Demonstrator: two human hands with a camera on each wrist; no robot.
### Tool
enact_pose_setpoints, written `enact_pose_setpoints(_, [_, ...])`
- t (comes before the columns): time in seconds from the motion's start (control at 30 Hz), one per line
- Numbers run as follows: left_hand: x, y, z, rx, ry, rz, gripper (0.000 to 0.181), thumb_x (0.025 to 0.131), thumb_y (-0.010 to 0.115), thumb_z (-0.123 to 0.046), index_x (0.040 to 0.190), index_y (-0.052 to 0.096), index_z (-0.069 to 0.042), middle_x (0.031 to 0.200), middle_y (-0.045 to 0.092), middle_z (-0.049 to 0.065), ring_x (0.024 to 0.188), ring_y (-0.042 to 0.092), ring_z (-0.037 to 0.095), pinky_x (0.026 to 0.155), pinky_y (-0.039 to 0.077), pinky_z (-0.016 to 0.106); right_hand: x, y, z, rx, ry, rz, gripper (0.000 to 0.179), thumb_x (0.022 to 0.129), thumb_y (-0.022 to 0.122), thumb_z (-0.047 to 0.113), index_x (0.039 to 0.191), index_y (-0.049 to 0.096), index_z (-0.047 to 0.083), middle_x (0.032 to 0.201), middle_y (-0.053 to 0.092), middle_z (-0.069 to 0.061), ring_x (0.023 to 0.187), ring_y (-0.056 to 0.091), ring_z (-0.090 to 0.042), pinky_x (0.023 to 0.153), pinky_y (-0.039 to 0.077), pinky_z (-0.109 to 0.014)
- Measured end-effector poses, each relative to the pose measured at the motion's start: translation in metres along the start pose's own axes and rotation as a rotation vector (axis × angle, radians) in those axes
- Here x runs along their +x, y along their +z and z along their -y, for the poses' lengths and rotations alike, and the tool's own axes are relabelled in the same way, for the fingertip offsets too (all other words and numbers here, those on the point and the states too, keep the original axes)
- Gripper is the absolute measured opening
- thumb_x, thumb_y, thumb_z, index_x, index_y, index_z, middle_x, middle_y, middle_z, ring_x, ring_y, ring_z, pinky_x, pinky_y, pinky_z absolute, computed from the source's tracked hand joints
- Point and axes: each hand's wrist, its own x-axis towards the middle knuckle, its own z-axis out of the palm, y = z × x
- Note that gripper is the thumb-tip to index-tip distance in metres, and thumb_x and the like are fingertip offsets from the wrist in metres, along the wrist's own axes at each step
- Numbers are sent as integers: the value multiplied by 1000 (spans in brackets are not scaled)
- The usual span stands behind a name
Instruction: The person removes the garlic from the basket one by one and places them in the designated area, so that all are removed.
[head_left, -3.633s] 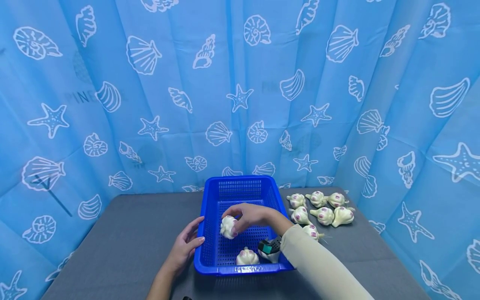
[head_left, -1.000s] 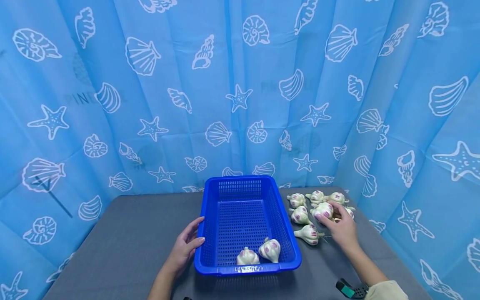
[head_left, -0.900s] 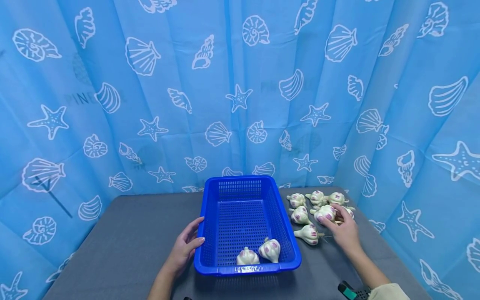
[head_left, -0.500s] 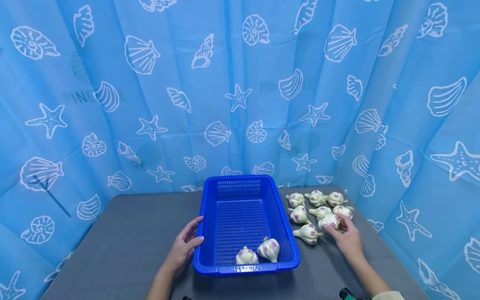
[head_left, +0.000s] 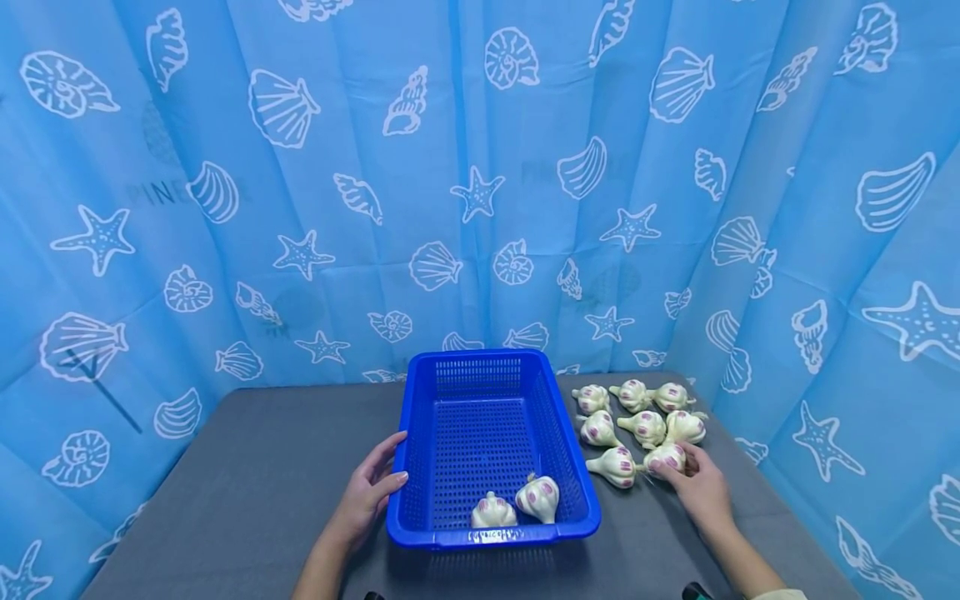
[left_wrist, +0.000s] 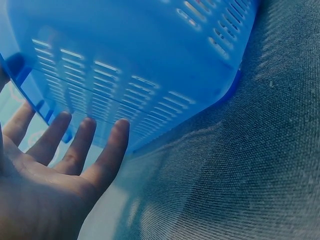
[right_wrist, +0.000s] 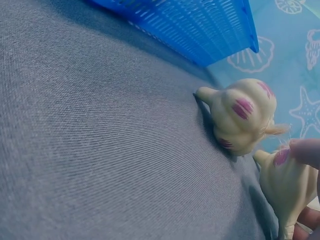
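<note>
My left hand (head_left: 363, 492) holds the left rim of the blue plastic basket (head_left: 401, 500), thumb over the rim. In the left wrist view, its spread fingers (left_wrist: 117, 145) touch the basket's slotted outer wall. Inside the basket, two garlic bulbs (head_left: 537, 498) lie at the front right. My right hand (head_left: 705, 492) pinches another garlic bulb (head_left: 666, 460) low over the table, right of the basket. In the right wrist view, that bulb (right_wrist: 285, 185) is close beside a neighbouring garlic bulb (right_wrist: 242, 115), and part of the hand is cut off.
Several garlic bulbs (head_left: 643, 427) with purple marks lie in rough rows at the table's back right. The grey tabletop (head_left: 285, 467) runs back to a blue curtain (head_left: 337, 208) with white shell prints, which also closes in the right side.
My right hand has carried a garlic bulb out of the basket to the rows at right, then lowered it towards the front of them. The left hand stays on the basket's rim.
</note>
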Motion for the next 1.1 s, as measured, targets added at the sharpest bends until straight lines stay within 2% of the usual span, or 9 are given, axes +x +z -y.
enact_pose_setpoints(0.13, [0, 0, 0, 6, 2, -4, 56, 94, 61, -16, 146, 42, -23, 152, 34, 12, 134, 39, 39, 99, 41, 58, 0, 0, -2, -19, 13, 27, 71, 87, 72, 24, 139, 38, -9, 128, 48, -36, 116, 48, -44, 93, 41, -55])
enact_pose_setpoints(0.5, [0, 0, -1, -6, -3, 2, 55, 95, 61, -14, 146, 42, -23, 152, 34, 12, 135, 37, 39, 100, 40, 58, 0, 1, -1, -50, 15, 46, 71, 87, 72, 26, 139, 39, -8, 126, 50, -36, 116, 49, -44, 92, 40, -54])
enact_pose_setpoints(0.8, [1, -1, -1, -3, -17, 4, 56, 95, 61, -15, 146, 41, -22, 153, 32, 13, 135, 36, 40, 99, 41, 57, 0, 1, 0, -48, 25, 79, 74, 88, 70, 29, 141, 35, -9, 133, 44, -38, 124, 43, -47, 98, 37, -56])
enact_pose_setpoints(1.1, [2, -2, -4, -25, -51, 13, 56, 95, 61, -16, 147, 40, -20, 153, 31, 15, 136, 35, 41, 100, 41, 56, -2, -2, -1, -16, 51, 119, 76, 91, 66, 39, 144, 32, -5, 134, 43, -37, 122, 44, -46, 93, 42, -55])
